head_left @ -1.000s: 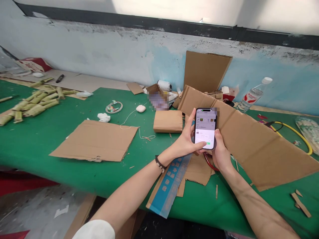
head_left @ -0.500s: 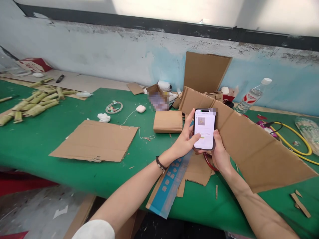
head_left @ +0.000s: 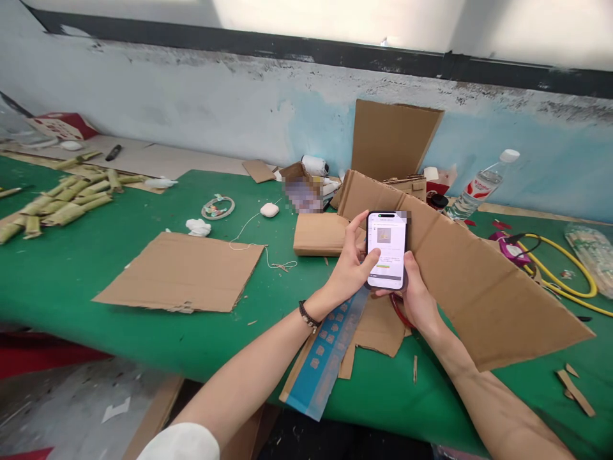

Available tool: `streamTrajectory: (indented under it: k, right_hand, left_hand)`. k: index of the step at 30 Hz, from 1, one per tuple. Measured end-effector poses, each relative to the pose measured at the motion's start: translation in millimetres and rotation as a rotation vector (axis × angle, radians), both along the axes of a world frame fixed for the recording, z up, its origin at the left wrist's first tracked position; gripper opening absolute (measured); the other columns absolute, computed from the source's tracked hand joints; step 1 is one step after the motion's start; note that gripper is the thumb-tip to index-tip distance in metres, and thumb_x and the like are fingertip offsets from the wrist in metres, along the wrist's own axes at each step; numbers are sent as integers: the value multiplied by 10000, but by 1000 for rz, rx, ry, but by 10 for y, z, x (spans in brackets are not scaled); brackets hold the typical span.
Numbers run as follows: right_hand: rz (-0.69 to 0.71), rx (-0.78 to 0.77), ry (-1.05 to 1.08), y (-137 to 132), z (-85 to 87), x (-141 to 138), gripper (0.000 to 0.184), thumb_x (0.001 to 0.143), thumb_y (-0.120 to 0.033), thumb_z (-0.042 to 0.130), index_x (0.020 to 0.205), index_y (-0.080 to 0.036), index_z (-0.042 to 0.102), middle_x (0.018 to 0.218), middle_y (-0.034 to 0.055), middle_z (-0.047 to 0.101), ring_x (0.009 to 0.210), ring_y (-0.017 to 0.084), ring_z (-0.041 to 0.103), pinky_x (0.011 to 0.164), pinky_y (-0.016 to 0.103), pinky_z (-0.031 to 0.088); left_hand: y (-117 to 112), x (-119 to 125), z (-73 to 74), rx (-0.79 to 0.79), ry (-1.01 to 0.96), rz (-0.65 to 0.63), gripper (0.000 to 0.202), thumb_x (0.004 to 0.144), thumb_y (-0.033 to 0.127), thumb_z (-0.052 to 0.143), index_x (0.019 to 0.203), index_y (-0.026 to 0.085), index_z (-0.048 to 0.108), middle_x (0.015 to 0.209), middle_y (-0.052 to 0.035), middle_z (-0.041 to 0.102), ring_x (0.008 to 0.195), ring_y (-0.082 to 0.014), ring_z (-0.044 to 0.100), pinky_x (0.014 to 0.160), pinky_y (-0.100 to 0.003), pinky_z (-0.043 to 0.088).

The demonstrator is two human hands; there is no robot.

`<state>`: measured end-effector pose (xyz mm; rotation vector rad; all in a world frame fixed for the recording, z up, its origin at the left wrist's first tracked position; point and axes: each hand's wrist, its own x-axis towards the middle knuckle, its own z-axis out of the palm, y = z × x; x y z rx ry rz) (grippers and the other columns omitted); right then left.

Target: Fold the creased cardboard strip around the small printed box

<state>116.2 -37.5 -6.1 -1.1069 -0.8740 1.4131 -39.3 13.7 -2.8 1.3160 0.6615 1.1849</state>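
A smartphone [head_left: 385, 250] is held upright between both hands, its lit screen facing me. My left hand [head_left: 352, 265] grips its left side, the thumb over the screen and the fingers partly behind. My right hand [head_left: 417, 294] is closed on the lower right edge, thumb along the side. Right behind the phone and right hand slants a large cardboard sheet [head_left: 488, 275]; whether hidden fingers touch it I cannot tell. Below the hands lie a blue printed strip [head_left: 320, 358], a cut cardboard piece [head_left: 380, 326] and something with a red curved handle [head_left: 400, 310], mostly hidden.
A flat cardboard piece [head_left: 179, 271] and a folded cardboard block [head_left: 318, 236] lie on the green table [head_left: 230, 351]. Cut green stalks [head_left: 71, 198] are piled left. At right stand a tilted water bottle [head_left: 483, 185] and a yellow cable [head_left: 565, 284]. Another cardboard panel [head_left: 395, 137] leans on the wall.
The phone and both hands have shifted slightly left. The slanted cardboard sheet has moved left too. The picture on the phone's screen sits a little differently, and a dark bar now shows near its bottom.
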Motion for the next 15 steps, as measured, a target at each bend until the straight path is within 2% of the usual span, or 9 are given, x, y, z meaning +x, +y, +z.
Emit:
streamTrajectory:
  k: [3, 5, 9, 12, 15]
  right_hand:
    - [0, -5, 3, 3, -19, 5, 647, 1106, -743, 556, 1437, -255, 821, 1305, 78, 895, 1115, 295, 883, 615, 296, 728]
    - [-3, -6, 4, 7, -21, 5, 647, 1104, -741, 560, 1425, -249, 829, 1295, 83, 897, 1100, 293, 886, 602, 288, 722]
    - [-1, -1, 7, 13, -26, 4, 662, 1089, -751, 581, 1426, -239, 831, 1272, 90, 902, 1051, 283, 892, 588, 279, 716]
    - [-9, -10, -8, 19, -62, 7, 664, 1074, -749, 618, 1422, -225, 831, 1239, 98, 908, 1005, 273, 894, 579, 267, 709]
    - [-14, -5, -42, 28, -113, 14, 691, 1051, -763, 644, 1410, -203, 830, 1197, 101, 914, 942, 258, 890, 571, 258, 702]
  left_hand:
    - [-2, 13, 7, 14, -1, 10, 1154, 963, 654, 846, 1818, 321, 145, 1227, -122, 791, 920, -291, 796, 809, -432, 687]
    - [-4, 10, 17, -6, 3, 7, 1129, 975, 672, 820, 1816, 317, 155, 1161, -107, 788, 872, -284, 781, 768, -421, 673]
    - [-5, -12, 36, -9, 36, 88, 885, 1063, 656, 684, 1775, 303, 295, 921, -35, 733, 678, -215, 653, 679, -381, 602]
    - [-1, -22, 46, -6, 45, 167, 704, 1100, 588, 628, 1702, 303, 402, 849, -4, 692, 682, -212, 622, 713, -383, 587]
    - [3, -19, 56, -8, 44, 195, 624, 1112, 572, 604, 1643, 294, 431, 834, 8, 683, 684, -207, 613, 696, -363, 554]
